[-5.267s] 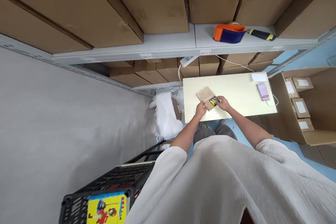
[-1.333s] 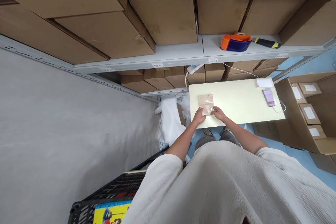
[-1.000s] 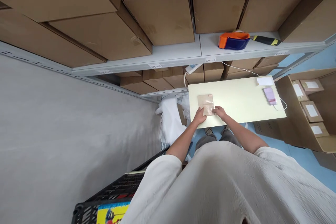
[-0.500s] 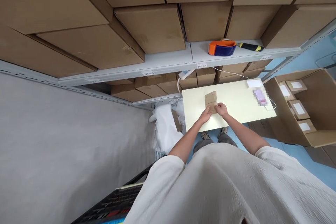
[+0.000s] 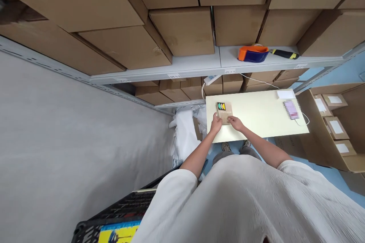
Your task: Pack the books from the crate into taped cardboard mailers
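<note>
A small flat brown box (image 5: pixel 225 111) is over the pale yellow table, with a patch of teal, orange and yellow shapes printed near its upper left corner. My left hand (image 5: pixel 216 124) is closed on its lower left edge, thumb along the side. At the lower right corner, the fingers of my right hand (image 5: pixel 235 123) pinch the box. The undersides of my fingers are hidden, and the small print on the box is too blurred to read.
Behind the table (image 5: pixel 256 115) stands a shelf rack (image 5: pixel 194 64) of cartons, holding an orange-and-blue tape dispenser (image 5: pixel 253 54) and a utility knife (image 5: pixel 284 54). A phone (image 5: pixel 291 109) lies at the table's right. An open carton (image 5: pixel 310 121) holds several labelled boxes; a black crate (image 5: pixel 88 229) is lower left.
The box now shows a face with a coloured print instead of the plain brown one. Both hands have shifted slightly left with it, and the camera view has turned left.
</note>
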The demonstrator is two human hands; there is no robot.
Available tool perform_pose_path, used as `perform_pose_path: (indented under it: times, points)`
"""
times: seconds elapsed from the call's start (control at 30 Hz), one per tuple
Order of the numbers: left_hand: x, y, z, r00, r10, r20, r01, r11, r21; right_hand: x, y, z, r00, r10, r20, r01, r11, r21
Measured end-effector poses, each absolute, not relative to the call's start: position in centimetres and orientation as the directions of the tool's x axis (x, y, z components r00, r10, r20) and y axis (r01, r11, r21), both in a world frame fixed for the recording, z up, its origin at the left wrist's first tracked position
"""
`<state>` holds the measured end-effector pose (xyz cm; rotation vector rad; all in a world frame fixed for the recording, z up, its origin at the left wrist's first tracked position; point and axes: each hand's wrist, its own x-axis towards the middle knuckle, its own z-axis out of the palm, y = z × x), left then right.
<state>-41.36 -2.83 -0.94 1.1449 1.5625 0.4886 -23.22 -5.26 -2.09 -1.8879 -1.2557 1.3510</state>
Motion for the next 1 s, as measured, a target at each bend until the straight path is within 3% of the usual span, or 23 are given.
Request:
perform_pose_path:
  times: [0.37,0.5,0.63,0.77,1.0]
  points:
    - [-42.3,-3.7,-2.5,0.125,0.88,-0.458,0.465,0.356,0.811,-23.2,-5.6,-2.9,0.041,0.876,-0.481,0.497,-0.435,-0.75]
    - [-42.2,-4.3,-2.7,0.218,0.869,-0.445,0.548,0.268,0.793,-22.7,-6.1,-3.3,-0.005,0.89,-0.457,0.617,-0.357,-0.702]
    - [-42.8,-6.0,-3.3,0.402,0.77,-0.495,0.693,0.097,0.714,-21.6,-8.6,-4.0,-0.173,0.893,-0.415,0.794,-0.123,-0.595]
    - [-43.4,-7.0,-3.7,0.468,0.7,-0.539,0.77,-0.025,0.637,-20.6,-10.7,-4.7,-0.357,0.851,-0.385,0.84,0.113,-0.53]
    - [-44.1,-4.9,-3.6,0.41,0.647,-0.643,0.902,-0.181,0.392,-22.2,-7.6,-5.0,-0.438,0.768,-0.467,0.871,0.233,-0.433]
